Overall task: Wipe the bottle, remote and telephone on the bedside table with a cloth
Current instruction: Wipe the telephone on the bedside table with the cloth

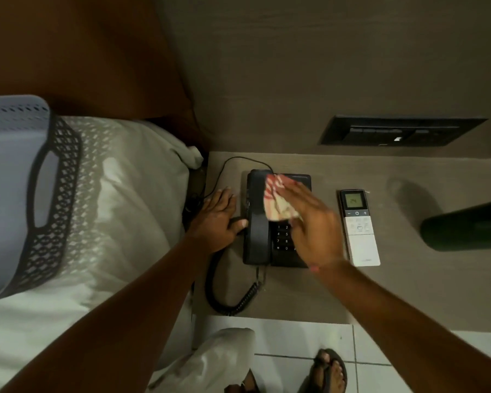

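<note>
From the head camera, the black telephone (275, 222) sits on the brown counter (318, 293), next to the bed (111, 194). The right hand (313, 222) lies flat with its fingers spread, pressing a red and white cloth (278, 202) onto the top of the telephone. The left hand (217, 219) rests open on the counter, its thumb touching the telephone's left side. The white remote (359, 228) lies just beside the telephone on the right. The dark bottle (465, 225) stands at the right edge.
</note>
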`<state>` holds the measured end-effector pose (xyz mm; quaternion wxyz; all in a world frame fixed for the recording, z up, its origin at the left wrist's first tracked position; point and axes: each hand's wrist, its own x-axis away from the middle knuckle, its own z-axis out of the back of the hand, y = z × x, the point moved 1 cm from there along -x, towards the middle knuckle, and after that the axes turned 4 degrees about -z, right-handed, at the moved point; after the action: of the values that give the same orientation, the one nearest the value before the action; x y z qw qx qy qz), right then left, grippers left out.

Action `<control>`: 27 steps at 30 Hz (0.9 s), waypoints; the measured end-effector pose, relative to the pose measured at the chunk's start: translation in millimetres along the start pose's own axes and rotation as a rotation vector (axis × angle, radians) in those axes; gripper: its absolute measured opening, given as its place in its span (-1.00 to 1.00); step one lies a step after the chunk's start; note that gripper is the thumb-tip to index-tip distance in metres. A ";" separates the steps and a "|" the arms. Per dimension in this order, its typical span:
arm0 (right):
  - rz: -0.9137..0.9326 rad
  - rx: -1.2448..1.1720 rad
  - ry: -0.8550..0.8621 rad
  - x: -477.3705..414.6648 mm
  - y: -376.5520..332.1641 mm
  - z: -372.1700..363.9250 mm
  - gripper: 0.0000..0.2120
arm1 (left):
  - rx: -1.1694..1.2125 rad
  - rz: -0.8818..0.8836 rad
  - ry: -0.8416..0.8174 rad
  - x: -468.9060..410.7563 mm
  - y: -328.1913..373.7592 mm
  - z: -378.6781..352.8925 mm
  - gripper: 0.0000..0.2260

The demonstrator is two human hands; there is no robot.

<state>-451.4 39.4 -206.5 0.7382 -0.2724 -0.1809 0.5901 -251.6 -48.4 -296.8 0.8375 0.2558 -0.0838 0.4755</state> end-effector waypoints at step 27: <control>-0.009 0.176 0.028 -47.8 31.9 20.8 -0.42 | -0.019 0.012 -0.038 -1.3 5.7 2.4 -0.34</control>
<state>-499.6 1.9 -207.2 0.7645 -0.2139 -0.1193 0.5963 -256.9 -48.2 -293.3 0.8352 0.2565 -0.1056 0.4748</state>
